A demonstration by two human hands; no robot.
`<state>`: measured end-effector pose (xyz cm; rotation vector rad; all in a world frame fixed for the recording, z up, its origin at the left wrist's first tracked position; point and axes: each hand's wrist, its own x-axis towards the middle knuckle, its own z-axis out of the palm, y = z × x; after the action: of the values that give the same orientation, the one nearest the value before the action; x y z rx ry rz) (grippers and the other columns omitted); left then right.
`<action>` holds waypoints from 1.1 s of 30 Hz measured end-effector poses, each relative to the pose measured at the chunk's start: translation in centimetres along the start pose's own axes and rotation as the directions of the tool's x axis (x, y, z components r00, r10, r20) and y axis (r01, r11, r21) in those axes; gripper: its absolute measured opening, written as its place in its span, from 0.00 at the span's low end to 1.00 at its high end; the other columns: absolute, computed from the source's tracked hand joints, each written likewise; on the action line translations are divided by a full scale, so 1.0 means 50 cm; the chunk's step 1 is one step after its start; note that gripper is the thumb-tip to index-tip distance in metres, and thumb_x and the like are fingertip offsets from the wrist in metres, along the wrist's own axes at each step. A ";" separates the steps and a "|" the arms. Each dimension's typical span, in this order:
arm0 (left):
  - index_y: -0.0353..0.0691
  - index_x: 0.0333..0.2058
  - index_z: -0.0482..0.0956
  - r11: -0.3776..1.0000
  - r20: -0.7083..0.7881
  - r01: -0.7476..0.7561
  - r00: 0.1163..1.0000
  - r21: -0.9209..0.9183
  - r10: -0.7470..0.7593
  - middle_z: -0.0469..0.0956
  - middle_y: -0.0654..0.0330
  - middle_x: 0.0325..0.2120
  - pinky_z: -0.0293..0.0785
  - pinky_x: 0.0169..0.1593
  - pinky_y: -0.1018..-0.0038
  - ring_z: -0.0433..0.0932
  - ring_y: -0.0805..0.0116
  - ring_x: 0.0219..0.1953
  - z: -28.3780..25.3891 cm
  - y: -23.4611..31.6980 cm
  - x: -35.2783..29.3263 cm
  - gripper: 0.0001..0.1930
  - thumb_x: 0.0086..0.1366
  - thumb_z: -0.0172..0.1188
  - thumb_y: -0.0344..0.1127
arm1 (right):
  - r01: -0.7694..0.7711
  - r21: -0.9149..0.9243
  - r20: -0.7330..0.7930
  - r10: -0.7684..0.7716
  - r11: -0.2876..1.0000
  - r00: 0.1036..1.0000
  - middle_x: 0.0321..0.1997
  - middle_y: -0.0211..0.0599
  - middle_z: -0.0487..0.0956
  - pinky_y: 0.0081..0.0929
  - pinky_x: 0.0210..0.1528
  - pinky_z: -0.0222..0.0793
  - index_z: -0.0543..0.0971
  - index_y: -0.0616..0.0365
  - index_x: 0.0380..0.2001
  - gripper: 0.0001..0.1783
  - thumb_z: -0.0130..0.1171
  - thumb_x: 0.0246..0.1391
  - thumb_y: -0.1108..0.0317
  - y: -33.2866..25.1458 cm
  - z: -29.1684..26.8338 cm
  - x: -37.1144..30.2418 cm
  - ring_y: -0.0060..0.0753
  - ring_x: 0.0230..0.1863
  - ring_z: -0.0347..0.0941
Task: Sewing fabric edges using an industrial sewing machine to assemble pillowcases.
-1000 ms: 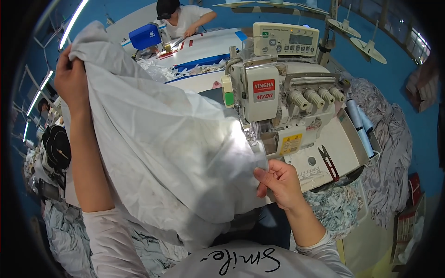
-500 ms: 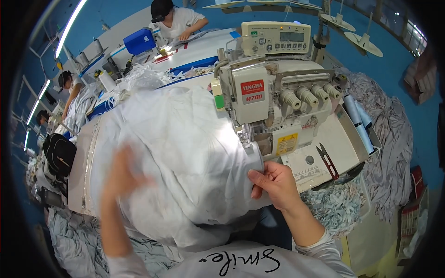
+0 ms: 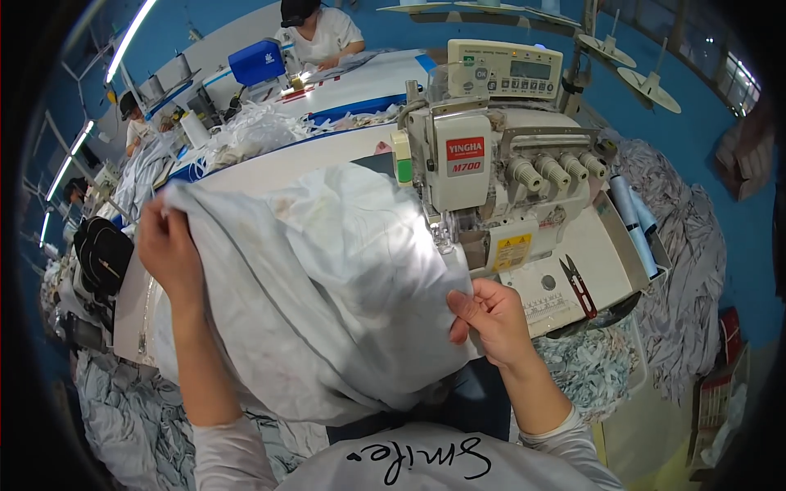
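Observation:
A large piece of pale grey-white fabric lies over the sewing table and hangs toward my lap. Its right edge runs under the presser foot of a white overlock sewing machine, where a lamp lights it brightly. My left hand is closed on the fabric's far left corner and holds it raised off the table. Close to the presser foot, on its near side, my right hand pinches the fabric's right edge between thumb and fingers.
Red-handled thread snips lie on the machine's right-hand bed. Below sits a bin of fabric scraps. Heaped grey cloth stands at right, more at lower left. A black bag is beside the table. Co-workers sit farther back.
My left hand has moved left and away from me, gripping the fabric's corner and lifting it. The fabric has drawn off the far tabletop. My right hand keeps its pinch near the presser foot.

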<state>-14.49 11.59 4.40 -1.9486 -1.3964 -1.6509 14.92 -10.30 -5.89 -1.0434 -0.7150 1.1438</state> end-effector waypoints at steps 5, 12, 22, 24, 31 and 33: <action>0.39 0.35 0.77 0.994 -0.068 -0.095 0.993 -0.051 0.091 0.79 0.58 0.25 0.69 0.33 0.73 0.75 0.69 0.26 0.054 -0.026 0.168 0.08 0.64 0.54 0.37 | 0.007 0.009 0.006 -0.007 1.000 1.000 0.15 0.31 0.75 0.16 0.19 0.67 0.77 0.63 0.31 0.13 0.61 0.56 0.62 0.003 -0.003 -0.001 0.19 0.14 0.71; 0.33 0.53 0.67 0.912 0.502 0.301 0.855 -0.278 -0.129 0.74 0.51 0.47 0.70 0.47 0.70 0.75 0.64 0.43 0.047 -0.104 -0.028 0.20 0.66 0.53 0.37 | -0.001 -0.002 -0.051 0.001 1.000 0.999 0.19 0.30 0.76 0.15 0.20 0.68 0.76 0.64 0.31 0.13 0.62 0.55 0.62 0.006 -0.007 0.006 0.19 0.16 0.72; 0.33 0.25 0.75 0.980 0.361 0.082 0.933 -0.179 -0.012 0.75 0.53 0.27 0.69 0.37 0.71 0.75 0.57 0.31 0.011 -0.004 -0.227 0.06 0.52 0.52 0.17 | -0.012 0.029 0.005 0.012 1.000 1.000 0.19 0.30 0.76 0.16 0.20 0.69 0.76 0.64 0.31 0.12 0.62 0.55 0.64 0.009 -0.005 0.002 0.19 0.17 0.73; 0.34 0.20 0.69 0.966 0.179 -0.222 0.953 -0.134 0.244 0.72 0.55 0.26 0.68 0.36 0.73 0.73 0.60 0.30 0.027 -0.047 -0.160 0.07 0.48 0.50 0.15 | -0.013 0.030 -0.001 0.013 0.999 1.000 0.19 0.30 0.76 0.16 0.20 0.69 0.76 0.64 0.31 0.12 0.61 0.55 0.64 0.008 -0.006 0.000 0.19 0.17 0.73; 0.33 0.19 0.66 0.921 -0.254 -0.359 0.915 -0.151 0.315 0.72 0.58 0.26 0.69 0.33 0.76 0.72 0.66 0.29 0.075 -0.055 0.083 0.08 0.46 0.54 0.14 | -0.017 0.030 -0.006 0.017 0.999 1.000 0.20 0.30 0.76 0.15 0.20 0.69 0.76 0.63 0.31 0.11 0.61 0.55 0.65 0.004 -0.003 0.001 0.18 0.17 0.72; 0.34 0.21 0.69 0.885 -0.278 -0.452 0.870 -0.115 0.408 0.74 0.59 0.26 0.70 0.34 0.76 0.74 0.66 0.29 0.103 -0.081 0.181 0.06 0.47 0.56 0.17 | -0.019 0.042 -0.007 0.019 0.999 1.000 0.20 0.30 0.76 0.15 0.20 0.69 0.76 0.63 0.31 0.11 0.61 0.56 0.65 0.000 0.001 0.000 0.18 0.17 0.72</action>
<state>-15.09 21.82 8.87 -1.8841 -0.6753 -1.7576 14.86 -10.29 -5.89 -1.0212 -0.6736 1.1659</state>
